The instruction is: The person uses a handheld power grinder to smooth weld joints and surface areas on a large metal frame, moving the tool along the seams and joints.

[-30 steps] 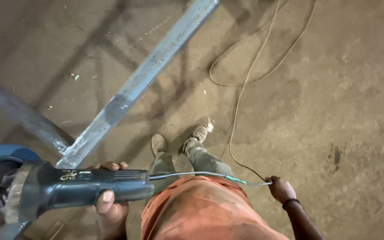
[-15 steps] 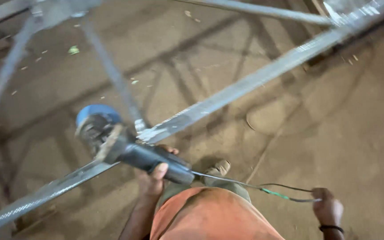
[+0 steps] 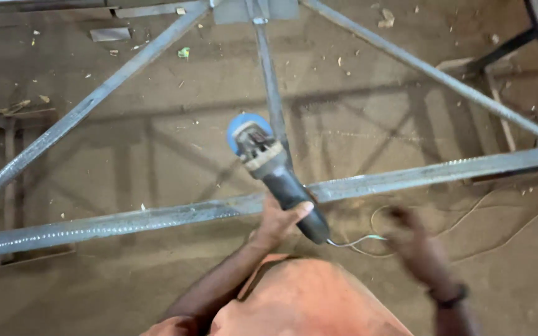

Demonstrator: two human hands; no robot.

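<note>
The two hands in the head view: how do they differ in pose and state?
The left hand is sharp and wrapped around the dark body of the angle grinder; the right hand is blurred, held off to the side, and its grasp cannot be made out. The right wears a dark wristband; the left wrist is bare. Both are ungloved.

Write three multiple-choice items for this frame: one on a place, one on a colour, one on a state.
1. Where is the angle grinder? A) on the floor B) over the metal frame C) on a bench
2. What colour is its guard? A) blue B) red C) yellow
3. What is the left hand doing? A) hanging open B) gripping the grinder body C) holding a bar

Answers: 1 B, it is held above the frame's bars. 2 A, the guard at the head is blue. 3 B, its fingers wrap the dark body; the right hand is blurred.
</note>
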